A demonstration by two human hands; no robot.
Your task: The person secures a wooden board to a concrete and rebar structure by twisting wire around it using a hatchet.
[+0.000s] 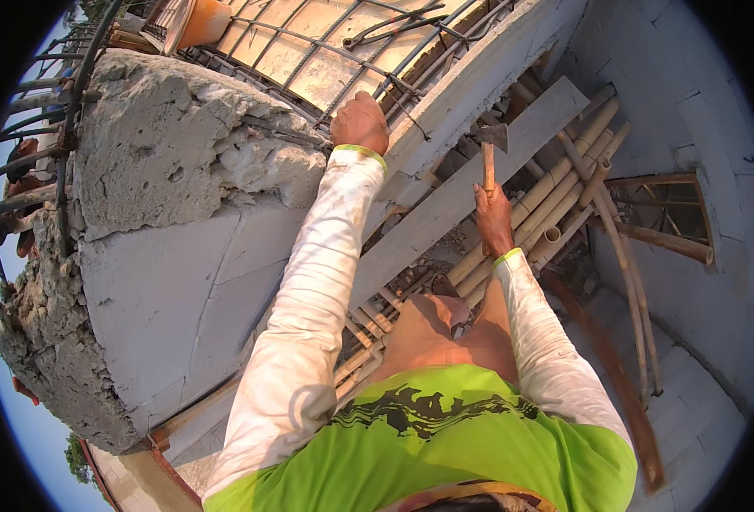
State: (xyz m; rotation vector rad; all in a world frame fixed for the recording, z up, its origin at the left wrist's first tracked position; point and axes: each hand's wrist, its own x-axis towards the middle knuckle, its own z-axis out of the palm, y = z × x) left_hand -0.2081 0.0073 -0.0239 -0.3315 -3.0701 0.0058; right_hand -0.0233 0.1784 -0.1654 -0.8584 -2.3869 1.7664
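We have the right grip (494, 218) wrapped around the wooden handle of the hatchet (489, 164), low down, probably to leave its head free over the grey plank (445, 209), while our left grip (360, 124) is curled at the rebar mesh (316, 41), likely for balance, though we cannot tell whether it pinches a bar. The concrete ledge (479, 90) runs near the hatchet's head and crowds us there; we judge the roomier side to be rightward, above the bamboo poles (556, 175) toward the block wall (675, 85).
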